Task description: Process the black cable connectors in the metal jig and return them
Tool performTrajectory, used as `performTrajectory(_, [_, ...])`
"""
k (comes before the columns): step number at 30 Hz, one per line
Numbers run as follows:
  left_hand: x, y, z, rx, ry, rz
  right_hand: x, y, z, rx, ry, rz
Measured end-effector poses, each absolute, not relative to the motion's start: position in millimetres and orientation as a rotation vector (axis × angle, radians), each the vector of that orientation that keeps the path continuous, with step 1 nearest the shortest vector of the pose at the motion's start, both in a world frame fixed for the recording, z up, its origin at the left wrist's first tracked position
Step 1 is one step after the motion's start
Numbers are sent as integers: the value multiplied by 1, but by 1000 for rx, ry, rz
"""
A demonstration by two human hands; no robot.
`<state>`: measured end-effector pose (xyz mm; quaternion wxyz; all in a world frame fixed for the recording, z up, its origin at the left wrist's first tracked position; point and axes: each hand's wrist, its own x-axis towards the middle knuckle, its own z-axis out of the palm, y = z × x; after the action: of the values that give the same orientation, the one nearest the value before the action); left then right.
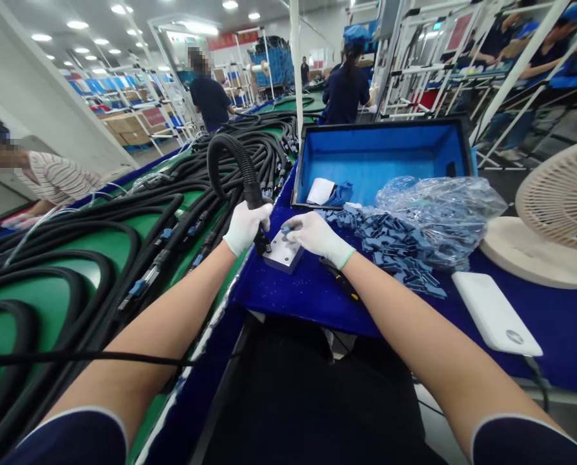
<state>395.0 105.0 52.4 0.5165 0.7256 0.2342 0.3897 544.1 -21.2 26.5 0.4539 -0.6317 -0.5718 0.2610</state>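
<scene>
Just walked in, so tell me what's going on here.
The person's left hand, in a white glove, holds a black corrugated cable, its end at a metal block. The gloved right hand holds a small blue piece at the block. Nearby lie a pile of blue pieces, a plastic bag and an open blue-lined case. More coiled cables lie to the left.
</scene>
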Motion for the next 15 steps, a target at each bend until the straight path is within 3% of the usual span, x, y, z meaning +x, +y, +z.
performTrajectory(8, [389, 108, 55, 1812, 565, 950, 527, 4, 21, -1322, -1276, 741])
performTrajectory(15, [387, 106, 54, 1768, 539, 896, 524, 17, 15, -1410, -1422, 762])
